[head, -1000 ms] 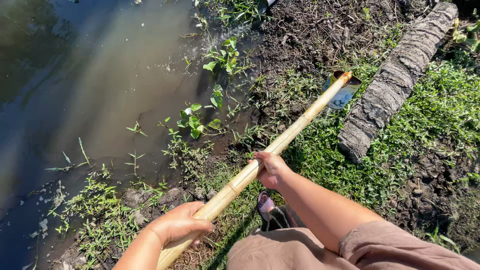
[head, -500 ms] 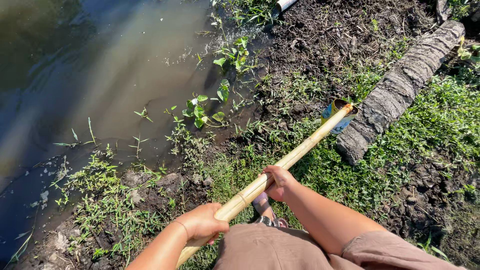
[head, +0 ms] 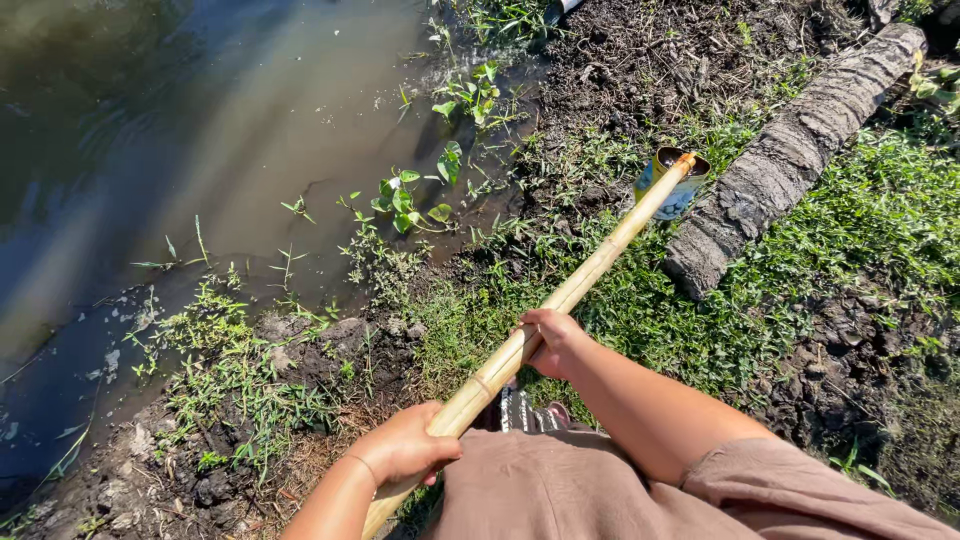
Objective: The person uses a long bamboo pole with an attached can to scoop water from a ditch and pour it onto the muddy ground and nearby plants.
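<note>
Bamboo pole (head: 590, 270): long axis runs from near left to far right, tip pointing far right. Pale yellow, jointed, a blue-and-yellow can (head: 672, 182) fixed at the far end, held over the grassy bank (head: 800, 260) beside a log (head: 800, 150). Left hand (head: 405, 448) clenched around the near end; right hand (head: 552, 340) clenched further along it. Muddy water (head: 200, 130) lies left.

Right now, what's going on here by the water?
A person stands on a muddy, grassy bank beside murky water, holding a long bamboo pole in both hands. The left hand grips it near the body, the right hand further up. A can fixed to the pole's far end hangs over the grass, next to a rough log. The can is over land, not in the water.
</note>
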